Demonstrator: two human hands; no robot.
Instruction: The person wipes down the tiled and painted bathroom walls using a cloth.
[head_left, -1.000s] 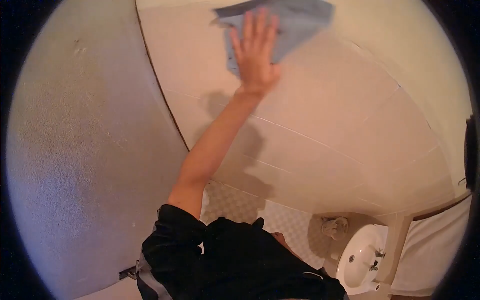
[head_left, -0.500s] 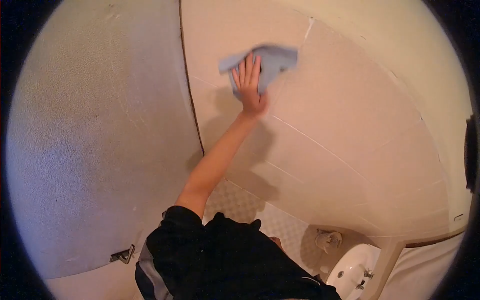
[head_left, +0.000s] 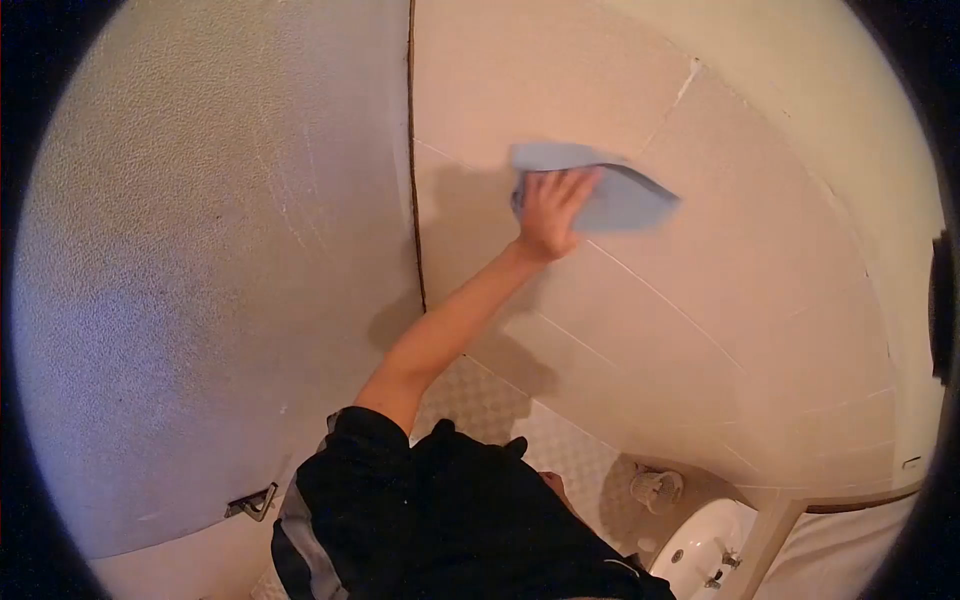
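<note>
My left hand (head_left: 552, 212) presses a light blue cloth (head_left: 627, 203) against the beige tiled wall (head_left: 700, 270). The cloth spreads out on both sides of the hand, with a raised fold along its top, and its edges are blurred by motion. My fingers lie over the cloth, and their tips are partly hidden by the fold. Only a small part of my right hand (head_left: 553, 484) shows, low beside the black shirt (head_left: 470, 510); its fingers cannot be made out.
A textured pale door (head_left: 200, 280) with a metal handle (head_left: 252, 502) fills the left side. At the lower right are a white washbasin (head_left: 700, 550) with taps and a whitish container (head_left: 656, 491) near the patterned floor (head_left: 475, 395). A white curtain-like sheet (head_left: 850, 550) hangs at far right.
My left hand and the cloth have moved right and down along the wall. The view has shifted slightly. The right hand stays low by the body.
</note>
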